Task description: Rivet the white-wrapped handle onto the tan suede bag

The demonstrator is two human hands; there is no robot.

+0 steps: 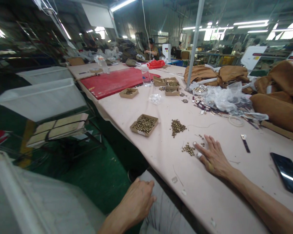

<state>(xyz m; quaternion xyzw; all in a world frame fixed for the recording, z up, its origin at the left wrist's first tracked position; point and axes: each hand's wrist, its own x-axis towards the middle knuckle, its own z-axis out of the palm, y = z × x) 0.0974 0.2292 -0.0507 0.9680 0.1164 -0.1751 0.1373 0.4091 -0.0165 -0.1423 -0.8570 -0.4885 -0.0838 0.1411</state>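
My right hand [213, 157] lies on the pink-covered table, open with the fingers spread. White wrapping covers two of its fingertips. Beside those fingertips is a small group of bronze-coloured metal studs [188, 149], and a few loose ones lie by the fingers. A larger pile of similar studs [177, 127] sits farther back. To its left, a shallow cardboard box [144, 124] holds many more. My left hand [138, 198] is over my leg below the table edge, its fingers curled inward; the palm side is hidden, so I cannot see whether anything is in it.
A black phone [288, 174] and a short dark strap [245, 143] lie to the right. Brown fabric pieces [278, 110] and clear plastic bags [227, 97] are heaped behind. A metal pole [195, 45] rises from the table. White bins [44, 100] stand left; a person [152, 50] sits far back.
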